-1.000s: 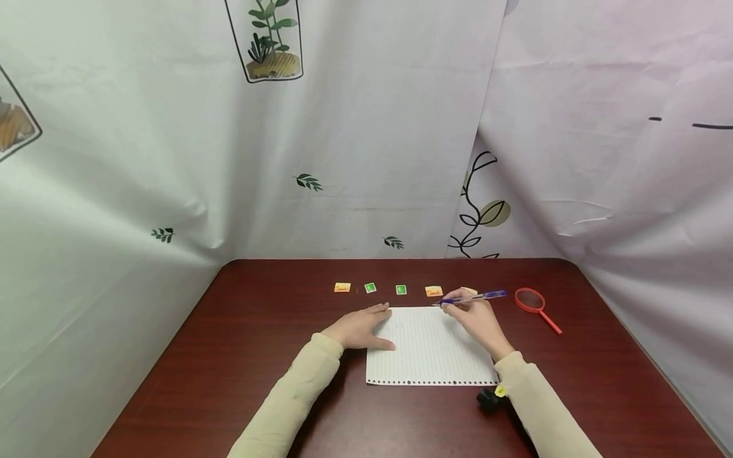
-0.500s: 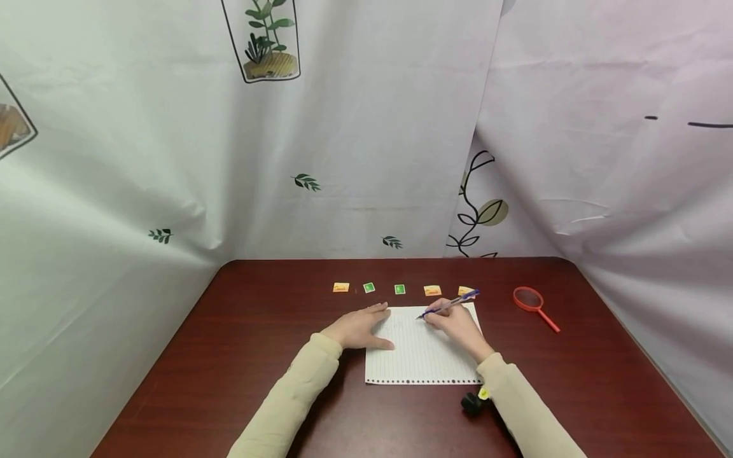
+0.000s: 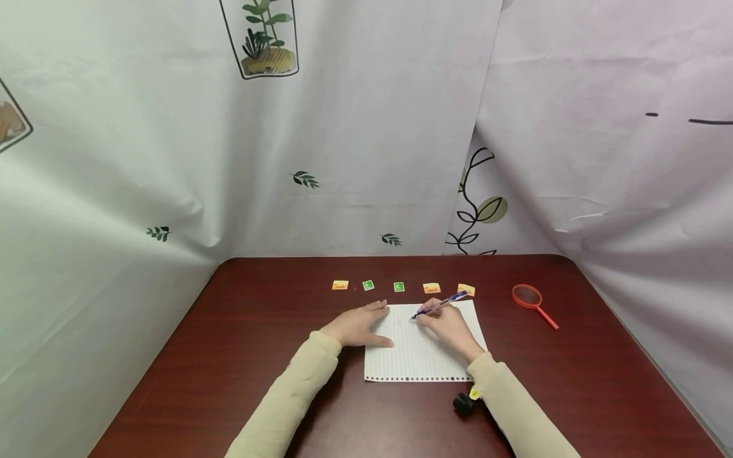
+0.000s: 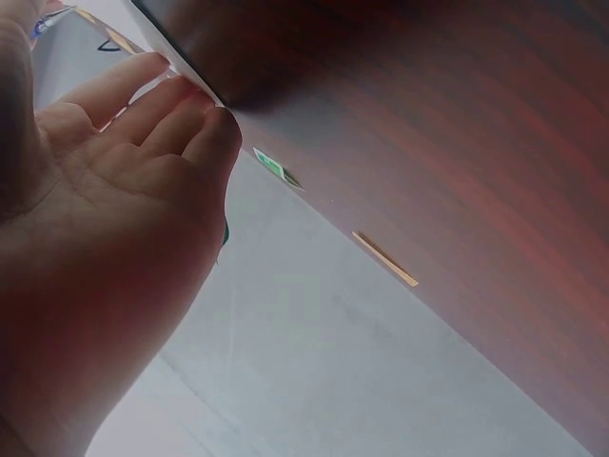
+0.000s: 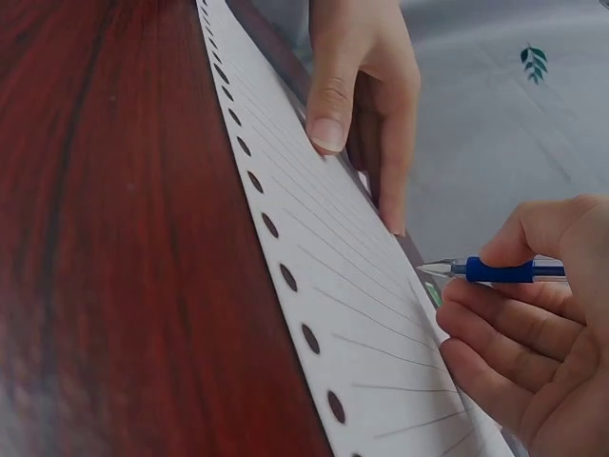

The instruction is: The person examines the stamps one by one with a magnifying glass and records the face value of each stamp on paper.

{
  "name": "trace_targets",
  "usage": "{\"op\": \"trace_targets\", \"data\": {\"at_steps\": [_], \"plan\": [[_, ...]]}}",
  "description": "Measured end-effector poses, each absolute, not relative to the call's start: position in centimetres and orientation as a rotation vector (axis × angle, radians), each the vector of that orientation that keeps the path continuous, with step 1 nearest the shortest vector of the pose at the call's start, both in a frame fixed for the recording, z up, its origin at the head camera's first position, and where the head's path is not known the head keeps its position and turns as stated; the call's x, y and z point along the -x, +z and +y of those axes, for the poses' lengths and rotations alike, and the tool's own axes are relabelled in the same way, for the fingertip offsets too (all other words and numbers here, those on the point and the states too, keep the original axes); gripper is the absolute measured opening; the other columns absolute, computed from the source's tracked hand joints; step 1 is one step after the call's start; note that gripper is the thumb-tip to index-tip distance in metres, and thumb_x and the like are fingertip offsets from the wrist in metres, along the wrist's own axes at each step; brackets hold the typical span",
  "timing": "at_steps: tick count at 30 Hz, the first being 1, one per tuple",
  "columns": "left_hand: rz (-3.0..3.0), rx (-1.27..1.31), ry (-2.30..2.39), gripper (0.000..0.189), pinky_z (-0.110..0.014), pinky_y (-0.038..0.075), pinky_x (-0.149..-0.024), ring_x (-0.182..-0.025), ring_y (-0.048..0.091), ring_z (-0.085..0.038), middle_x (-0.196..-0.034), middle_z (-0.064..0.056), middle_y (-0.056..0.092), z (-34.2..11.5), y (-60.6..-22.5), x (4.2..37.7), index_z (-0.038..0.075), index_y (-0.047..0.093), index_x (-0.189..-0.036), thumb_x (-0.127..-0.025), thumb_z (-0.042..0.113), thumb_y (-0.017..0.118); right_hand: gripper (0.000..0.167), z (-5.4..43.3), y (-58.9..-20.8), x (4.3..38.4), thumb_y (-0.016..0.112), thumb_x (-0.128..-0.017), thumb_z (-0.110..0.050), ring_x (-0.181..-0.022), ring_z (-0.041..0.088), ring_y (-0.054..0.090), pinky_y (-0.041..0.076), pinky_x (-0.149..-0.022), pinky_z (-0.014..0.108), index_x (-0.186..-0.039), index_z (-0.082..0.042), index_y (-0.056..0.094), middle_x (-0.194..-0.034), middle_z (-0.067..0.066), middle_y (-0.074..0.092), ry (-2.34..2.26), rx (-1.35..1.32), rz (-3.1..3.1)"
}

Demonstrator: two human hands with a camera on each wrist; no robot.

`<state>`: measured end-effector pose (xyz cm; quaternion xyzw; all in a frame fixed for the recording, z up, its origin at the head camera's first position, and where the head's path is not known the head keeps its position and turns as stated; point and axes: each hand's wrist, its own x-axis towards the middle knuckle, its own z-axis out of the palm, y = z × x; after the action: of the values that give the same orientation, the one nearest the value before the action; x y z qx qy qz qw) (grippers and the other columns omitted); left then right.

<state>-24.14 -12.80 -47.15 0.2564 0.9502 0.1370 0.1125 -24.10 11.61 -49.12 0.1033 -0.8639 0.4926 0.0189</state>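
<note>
A sheet of lined paper (image 3: 424, 356) with punched holes along its near edge lies on the dark red-brown table. My left hand (image 3: 357, 327) rests on the sheet's left side with its fingers extended and thumb spread. In my right hand (image 3: 449, 326) I pinch a blue pen (image 3: 438, 306) between thumb and fingers, its tip close over the upper part of the sheet. The right wrist view shows the pen's blue grip (image 5: 500, 270) under my thumb, with the other fingers curled below. Faint marks show near the top left of the paper.
Beyond the paper lies a row of small stamps: an orange one (image 3: 340, 285) at left, two green ones, including one (image 3: 399, 287) in the middle, and more orange ones, including one (image 3: 432, 288). A red magnifying glass (image 3: 535, 305) lies to the right. A patterned curtain (image 3: 355, 140) hangs behind the table.
My right hand has moved left with the pen, from the sheet's top right toward its upper middle, uncovering the rightmost orange stamp. My left hand stays in place on the paper.
</note>
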Motion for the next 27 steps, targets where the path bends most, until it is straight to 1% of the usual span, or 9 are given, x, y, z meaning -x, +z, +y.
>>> {"op": "trace_targets", "data": {"at_steps": [6,13,19,27], "plan": [[2.786,-0.761,0.398,0.090,-0.039,0.035,-0.115,-0.149,0.030,-0.020,-0.163,-0.005,0.032,-12.76,-47.11,24.11,0.009,0.042,-0.154,-0.086,0.060,0.072,0.005,11.47,-49.47,24.19,0.072,-0.086,-0.013,-0.082,0.013,0.065,0.047,-0.079,0.033,-0.091,-0.015,0.070,-0.086,-0.003,0.072,1.489,-0.334,-2.681],[2.791,-0.763,0.398,0.090,-0.039,0.035,-0.114,-0.149,0.031,-0.020,-0.163,-0.006,0.032,-12.72,-47.01,24.18,0.008,0.043,-0.154,-0.086,0.059,0.072,0.004,11.21,-49.37,24.21,0.073,-0.085,-0.016,-0.085,0.012,0.065,0.047,-0.080,0.034,-0.088,-0.017,0.069,-0.085,-0.005,0.071,1.461,-0.367,-2.700],[2.788,-0.753,0.407,0.089,-0.039,0.036,-0.114,-0.149,0.030,-0.020,-0.163,-0.005,0.032,-12.74,-46.95,24.18,0.009,0.042,-0.154,-0.086,0.058,0.073,0.004,11.33,-48.87,24.07,0.073,-0.084,-0.018,-0.075,0.014,0.057,0.043,-0.073,0.033,-0.084,-0.017,0.069,-0.078,-0.006,0.068,1.461,-0.412,-2.729],[2.779,-0.760,0.409,0.089,-0.039,0.035,-0.114,-0.149,0.029,-0.020,-0.163,-0.005,0.031,-12.73,-46.93,24.28,0.008,0.041,-0.155,-0.087,0.058,0.072,0.004,11.52,-49.07,24.25,0.072,-0.085,-0.018,-0.079,0.014,0.060,0.044,-0.076,0.033,-0.087,-0.016,0.069,-0.082,-0.005,0.069,1.492,-0.365,-2.719]]}}
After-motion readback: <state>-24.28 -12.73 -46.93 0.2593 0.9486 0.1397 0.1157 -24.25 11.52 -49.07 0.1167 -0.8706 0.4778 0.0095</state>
